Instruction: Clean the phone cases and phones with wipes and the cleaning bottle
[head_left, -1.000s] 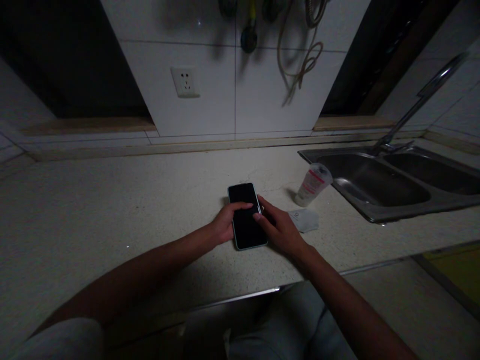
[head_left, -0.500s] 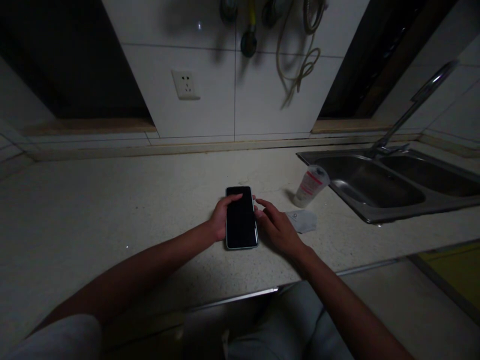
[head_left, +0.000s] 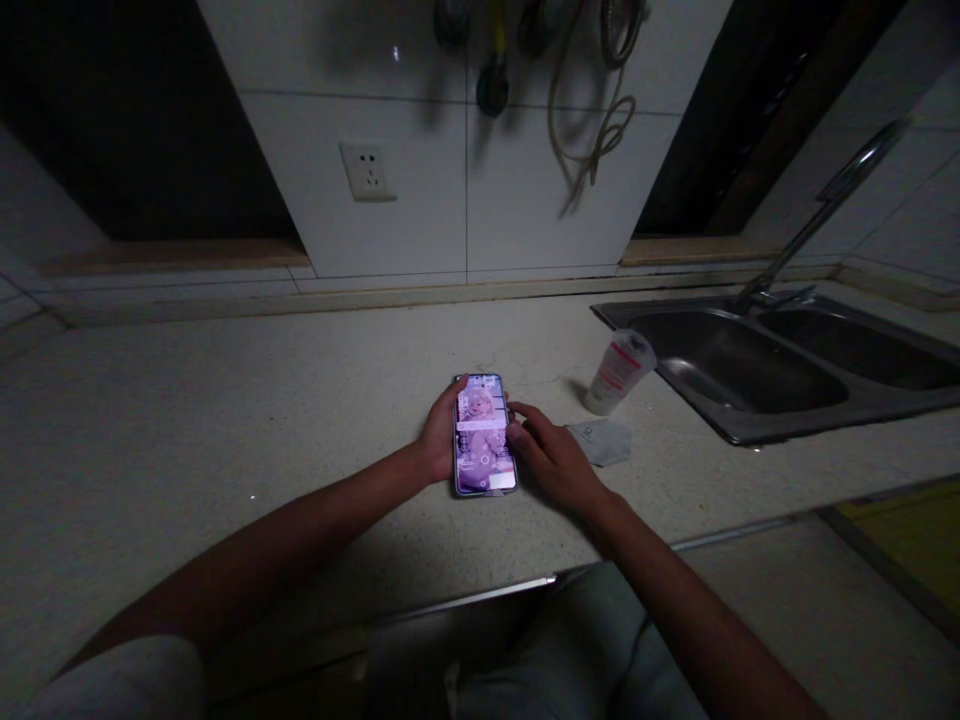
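Note:
A smartphone (head_left: 484, 436) lies flat on the pale speckled countertop (head_left: 225, 420), its screen lit with a pinkish picture. My left hand (head_left: 436, 440) grips its left edge, fingers curled along the side and up to the top corner. Against the phone's right edge rests my right hand (head_left: 551, 458), fingers bent, thumb pressing the side. Both forearms reach in from the bottom of the view.
A small tube with a red label (head_left: 619, 371) lies right of the phone, with a white wrapper (head_left: 602, 441) beside it. Farther right is a steel double sink (head_left: 757, 372) with a tap (head_left: 832, 205). A wall socket (head_left: 367, 171) and hanging cords (head_left: 596, 130) are on the tiled wall.
The phone's dark screen has lit up. It was turned from a slant to straight, and my right hand closed in on its right edge.

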